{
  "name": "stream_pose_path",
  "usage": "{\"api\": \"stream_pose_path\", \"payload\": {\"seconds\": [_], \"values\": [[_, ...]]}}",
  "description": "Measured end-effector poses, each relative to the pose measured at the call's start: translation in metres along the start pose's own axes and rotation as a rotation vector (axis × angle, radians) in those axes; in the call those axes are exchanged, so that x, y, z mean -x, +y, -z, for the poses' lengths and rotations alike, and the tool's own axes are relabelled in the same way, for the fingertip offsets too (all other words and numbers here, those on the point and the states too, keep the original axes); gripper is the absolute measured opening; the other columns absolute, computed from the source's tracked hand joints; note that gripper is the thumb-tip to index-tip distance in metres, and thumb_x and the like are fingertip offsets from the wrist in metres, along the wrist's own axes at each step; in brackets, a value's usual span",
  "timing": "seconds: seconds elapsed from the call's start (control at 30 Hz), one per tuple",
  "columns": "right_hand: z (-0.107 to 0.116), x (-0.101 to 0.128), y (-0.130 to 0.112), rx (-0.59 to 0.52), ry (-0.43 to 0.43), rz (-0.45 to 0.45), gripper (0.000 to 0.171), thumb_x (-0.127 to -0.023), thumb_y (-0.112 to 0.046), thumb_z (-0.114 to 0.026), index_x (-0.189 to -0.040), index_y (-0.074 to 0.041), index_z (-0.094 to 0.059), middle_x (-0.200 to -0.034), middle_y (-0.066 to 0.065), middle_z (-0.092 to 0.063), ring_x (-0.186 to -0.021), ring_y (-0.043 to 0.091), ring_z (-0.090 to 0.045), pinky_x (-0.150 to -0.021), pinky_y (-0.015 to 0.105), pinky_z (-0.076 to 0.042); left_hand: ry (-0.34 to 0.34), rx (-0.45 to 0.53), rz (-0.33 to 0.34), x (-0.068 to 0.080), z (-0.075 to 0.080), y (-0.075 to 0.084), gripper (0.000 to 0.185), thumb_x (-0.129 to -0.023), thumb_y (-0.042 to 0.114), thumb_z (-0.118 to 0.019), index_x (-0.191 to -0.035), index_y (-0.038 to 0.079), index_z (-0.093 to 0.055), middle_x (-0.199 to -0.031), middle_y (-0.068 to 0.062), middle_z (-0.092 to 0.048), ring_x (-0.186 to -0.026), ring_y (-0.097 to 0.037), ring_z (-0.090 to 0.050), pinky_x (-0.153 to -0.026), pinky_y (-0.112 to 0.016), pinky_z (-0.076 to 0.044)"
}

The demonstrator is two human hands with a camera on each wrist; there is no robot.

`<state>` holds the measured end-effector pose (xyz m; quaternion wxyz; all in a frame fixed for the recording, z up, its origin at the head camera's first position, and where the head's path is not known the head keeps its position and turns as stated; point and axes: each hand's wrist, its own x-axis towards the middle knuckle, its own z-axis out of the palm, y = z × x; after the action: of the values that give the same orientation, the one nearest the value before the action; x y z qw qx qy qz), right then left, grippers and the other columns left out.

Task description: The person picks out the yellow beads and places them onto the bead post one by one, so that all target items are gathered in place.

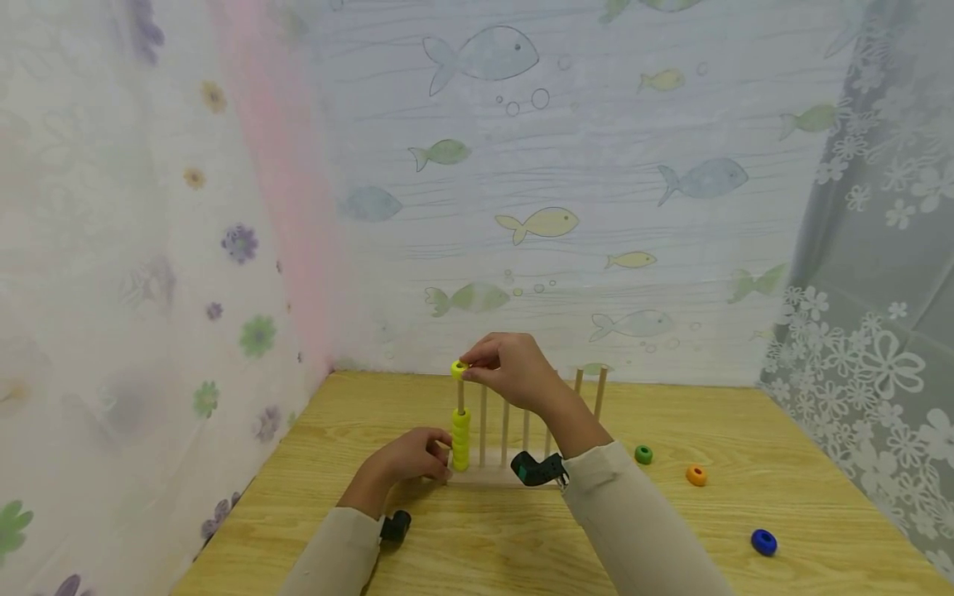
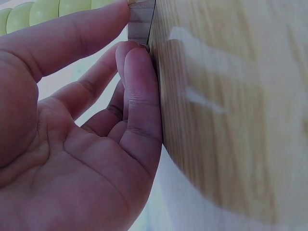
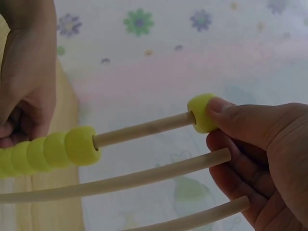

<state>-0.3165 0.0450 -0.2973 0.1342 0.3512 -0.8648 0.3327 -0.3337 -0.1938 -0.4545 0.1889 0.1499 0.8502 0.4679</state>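
A wooden bead rack has a low base (image 1: 484, 478) and a row of upright pegs (image 1: 483, 426). My right hand (image 1: 516, 368) pinches a yellow bead (image 3: 200, 113) between thumb and fingers. That bead sits around the top end of the leftmost peg (image 3: 144, 130), above a stack of several yellow beads (image 1: 460, 440) lower on the same peg. Down at the left end of the base, my left hand (image 1: 412, 455) grips the wood, thumb and fingertips on its end block (image 2: 139, 21). Behind the right hand and forearm, parts of the other pegs are hidden.
On the wooden table (image 1: 335, 546), to the right of the rack, lie a green bead (image 1: 643, 454), an orange bead (image 1: 696, 475) and a blue bead (image 1: 763, 542). A fish-print curtain (image 1: 462, 207) hangs behind the table; a flowered one (image 1: 246, 372) hangs on the left.
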Motion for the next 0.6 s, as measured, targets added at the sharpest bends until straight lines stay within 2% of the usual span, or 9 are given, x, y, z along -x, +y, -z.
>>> {"api": "stream_pose_path", "payload": {"seconds": [0.6], "values": [[-0.0005, 0.0031, 0.0039, -0.004, 0.018, 0.021, 0.013, -0.095, -0.021, -0.078, -0.107, -0.017, -0.082, -0.106, -0.006, -0.073, -0.088, 0.006, -0.068, -0.077, 0.023, -0.057, -0.003, -0.002, -0.004, 0.0015, -0.0002, 0.0019, 0.046, -0.087, 0.007, -0.081, -0.129, 0.004, -0.061, -0.104, -0.010, -0.069, -0.085, -0.019, -0.064, -0.071, -0.033, -0.053]]}}
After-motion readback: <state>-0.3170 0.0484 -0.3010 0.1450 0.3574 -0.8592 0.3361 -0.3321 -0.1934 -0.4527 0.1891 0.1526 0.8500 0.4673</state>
